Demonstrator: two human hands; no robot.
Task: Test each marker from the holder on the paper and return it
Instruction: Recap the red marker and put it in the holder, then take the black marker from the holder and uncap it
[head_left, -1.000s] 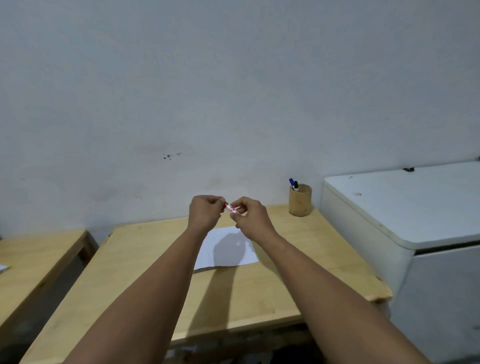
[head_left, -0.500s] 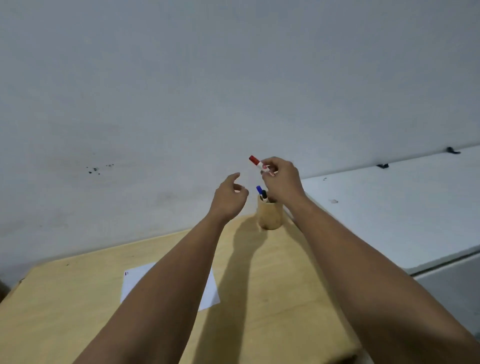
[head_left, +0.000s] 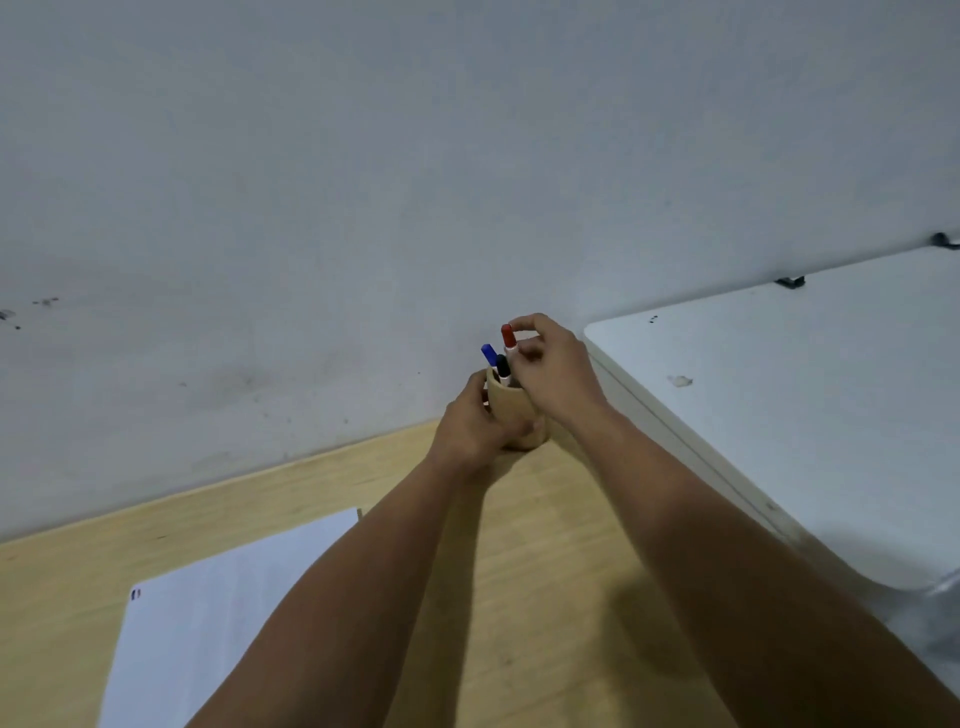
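Note:
A round wooden holder (head_left: 511, 410) stands at the back of the wooden table (head_left: 545, 571), by the wall. My left hand (head_left: 472, 431) is wrapped around its side. My right hand (head_left: 553, 371) pinches the red-capped marker (head_left: 508, 336), which stands upright with its lower end inside the holder. A blue-capped marker (head_left: 488, 354) and a black-capped marker (head_left: 502, 366) stick up from the holder beside it. The white paper (head_left: 218, 618) lies at the lower left, with small ink marks (head_left: 136, 594) at its corner.
A white cabinet top (head_left: 789, 405) stands directly right of the table, higher than the tabletop. The grey wall (head_left: 363, 208) rises just behind the holder. My two forearms cross the middle of the table.
My right hand has brought the capped red marker down from above into the holder. My left hand has moved in and taken hold of the holder. My view has shifted closer.

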